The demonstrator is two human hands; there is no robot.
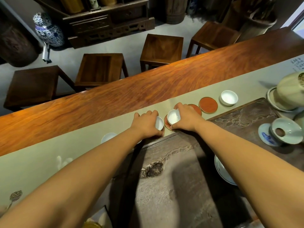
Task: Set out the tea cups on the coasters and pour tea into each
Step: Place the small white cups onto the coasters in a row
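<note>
My left hand (145, 122) grips a small white tea cup (159, 123) over a coaster that is almost hidden beneath it. My right hand (185, 117) holds a second white cup (172, 116) on a red round coaster (167, 125). Two more red coasters lie to the right: one (196, 108) partly under my right hand, one (208, 105) bare. A third white cup (229, 97) stands on the pale green runner (65, 145) beyond them. Another white cup (108, 137) sits to the left, partly behind my left forearm.
A dark carved stone tea tray (172, 178) lies in front of me. At the right stand a pale lidded vessel on a saucer (289, 94), a celadon cup tipped on a blue-white saucer (286, 133) and a white dish (220, 170). Wooden stools (161, 48) stand beyond the table.
</note>
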